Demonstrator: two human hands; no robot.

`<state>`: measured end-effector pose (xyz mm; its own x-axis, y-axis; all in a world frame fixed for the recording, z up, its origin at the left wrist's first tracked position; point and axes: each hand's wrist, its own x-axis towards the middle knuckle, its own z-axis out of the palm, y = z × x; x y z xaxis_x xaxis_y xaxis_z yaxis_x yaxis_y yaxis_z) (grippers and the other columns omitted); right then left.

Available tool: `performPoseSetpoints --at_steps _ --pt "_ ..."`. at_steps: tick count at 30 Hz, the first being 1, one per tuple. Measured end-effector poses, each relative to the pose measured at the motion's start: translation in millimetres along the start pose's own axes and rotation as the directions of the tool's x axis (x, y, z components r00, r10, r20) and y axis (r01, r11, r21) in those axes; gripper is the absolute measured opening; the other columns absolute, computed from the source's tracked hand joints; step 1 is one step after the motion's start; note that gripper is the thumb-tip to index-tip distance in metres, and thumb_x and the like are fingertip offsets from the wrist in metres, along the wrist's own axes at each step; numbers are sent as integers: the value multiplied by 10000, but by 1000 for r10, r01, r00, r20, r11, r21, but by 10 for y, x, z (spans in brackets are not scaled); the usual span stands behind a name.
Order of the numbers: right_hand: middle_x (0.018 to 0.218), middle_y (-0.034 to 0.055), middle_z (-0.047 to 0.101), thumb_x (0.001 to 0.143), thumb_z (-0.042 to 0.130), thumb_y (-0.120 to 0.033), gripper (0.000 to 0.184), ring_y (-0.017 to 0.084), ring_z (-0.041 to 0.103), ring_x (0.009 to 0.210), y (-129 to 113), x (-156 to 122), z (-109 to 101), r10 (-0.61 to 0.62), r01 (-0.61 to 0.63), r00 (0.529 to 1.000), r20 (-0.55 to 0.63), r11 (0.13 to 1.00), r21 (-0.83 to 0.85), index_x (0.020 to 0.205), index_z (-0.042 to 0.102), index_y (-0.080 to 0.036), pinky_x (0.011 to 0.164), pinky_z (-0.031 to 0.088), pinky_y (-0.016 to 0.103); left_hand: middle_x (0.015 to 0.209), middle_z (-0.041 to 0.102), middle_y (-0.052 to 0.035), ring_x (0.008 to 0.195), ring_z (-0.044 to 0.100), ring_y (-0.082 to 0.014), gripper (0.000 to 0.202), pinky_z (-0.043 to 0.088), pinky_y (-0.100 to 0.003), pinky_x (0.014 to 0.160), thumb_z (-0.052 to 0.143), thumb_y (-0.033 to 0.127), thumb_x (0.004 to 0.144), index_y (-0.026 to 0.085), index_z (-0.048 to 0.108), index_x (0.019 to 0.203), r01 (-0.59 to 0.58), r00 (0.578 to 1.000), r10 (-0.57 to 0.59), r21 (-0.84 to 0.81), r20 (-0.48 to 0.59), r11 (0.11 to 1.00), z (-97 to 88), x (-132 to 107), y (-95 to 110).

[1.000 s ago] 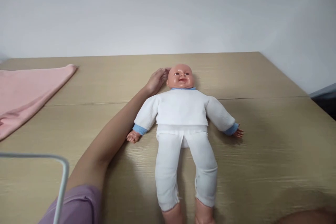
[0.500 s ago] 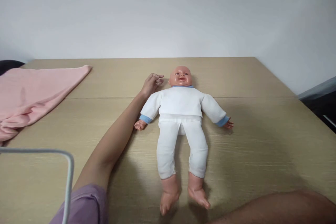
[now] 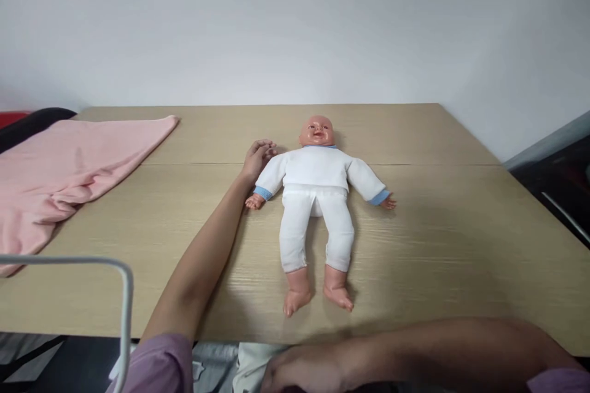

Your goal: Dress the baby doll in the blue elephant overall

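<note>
On its back on the wooden table (image 3: 442, 239) lies a bald baby doll (image 3: 316, 169), dressed in a white top with blue cuffs and white trousers. Its head points to the far side and its bare feet toward me. My left hand (image 3: 259, 158) rests on the table beside the doll's shoulder and sleeve, fingers loosely bent and apart, holding nothing. Low in the picture, my right hand (image 3: 308, 369) is at the near table edge below the doll's feet. Its fingers point down and are partly cut off by the frame, so any hold is hidden.
A crumpled pink cloth (image 3: 87, 159) covers the table's left side. In front of it at lower left stands a bent white tube (image 3: 125, 301). Dark objects (image 3: 553, 178) flank the table on the right, with a pale wall (image 3: 295, 24) behind.
My view has shifted back, so the near table edge now shows. The right hand has come into view at the bottom. My left hand remains by the doll's shoulder.
</note>
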<state>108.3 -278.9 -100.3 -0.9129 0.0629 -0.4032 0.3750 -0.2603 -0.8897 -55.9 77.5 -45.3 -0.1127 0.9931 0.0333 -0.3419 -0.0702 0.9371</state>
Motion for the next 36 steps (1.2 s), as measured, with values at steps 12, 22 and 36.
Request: performPoseSetpoints --at_steps 12,22,36 --pt "1541 60 778 1006 645 -422 426 376 716 1455 694 -413 384 -288 -210 686 -668 801 -561 1413 767 -396 1241 582 499 1061 712 -3 843 640 -139 219 562 -278 941 758 366 956 294 569 1042 -273 908 254 -13 -335 962 494 -868 793" --pt "1699 178 649 954 757 -256 668 474 557 1623 1572 -655 576 -175 -488 398 -901 791 -369 1618 699 -284 1357 441 707 655 627 -2 664 585 -262 188 539 -510 861 658 541 1119 396 717 1015 -224 792 361 -316 493 922 1194 -3726 631" --pt "1313 146 794 1074 423 -671 515 484 756 1325 2068 -1503 275 27 -218 -205 -978 973 73 1283 847 -467 1024 631 682 1006 633 -31 969 607 -264 294 463 -411 901 857 515 985 344 622 1024 259 808 -327 203 490 944 -479 -4593 -587"
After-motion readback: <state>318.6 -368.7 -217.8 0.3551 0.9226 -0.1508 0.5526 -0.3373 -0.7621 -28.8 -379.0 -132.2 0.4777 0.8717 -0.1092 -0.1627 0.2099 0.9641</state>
